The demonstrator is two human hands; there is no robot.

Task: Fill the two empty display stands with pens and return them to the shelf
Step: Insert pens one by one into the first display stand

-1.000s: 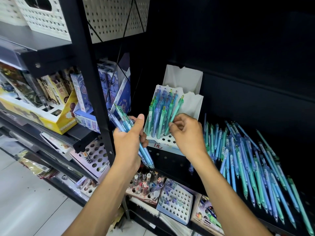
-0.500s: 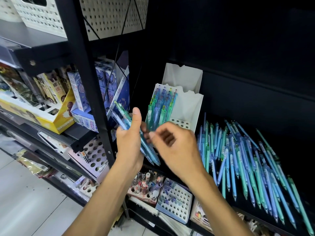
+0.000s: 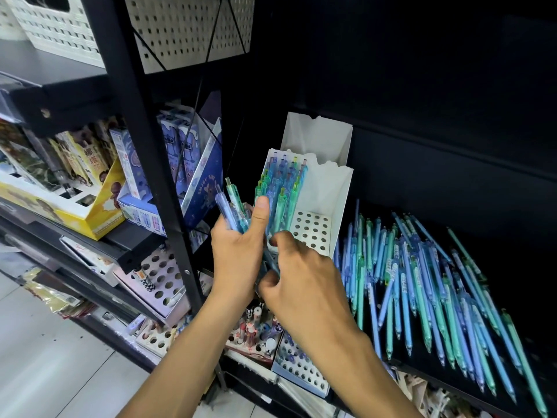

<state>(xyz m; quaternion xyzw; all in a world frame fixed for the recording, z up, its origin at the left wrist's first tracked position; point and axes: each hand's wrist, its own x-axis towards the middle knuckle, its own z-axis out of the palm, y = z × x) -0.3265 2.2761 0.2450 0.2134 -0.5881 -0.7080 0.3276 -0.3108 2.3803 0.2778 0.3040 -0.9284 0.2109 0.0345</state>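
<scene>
Left hand (image 3: pixel 238 251) grips a bundle of translucent blue-green pens (image 3: pixel 233 208), long axes upright | right hand (image 3: pixel 298 273), nearer, seemingly pinches one | white perforated cardboard stand (image 3: pixel 312 229) just beyond both hands, right holes vacant.

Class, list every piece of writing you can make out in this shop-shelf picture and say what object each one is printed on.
"ENJOY TIME": arched across the dark blue card leaning beside the shelf post; partly blurred, so a likely reading.
Chinese characters on the yellow-and-white box: present, too blurred to quote.
Print on the loose pens lying on the black shelf: too small to read.
Print on the blue cartoon boxes: too blurred to read.
</scene>
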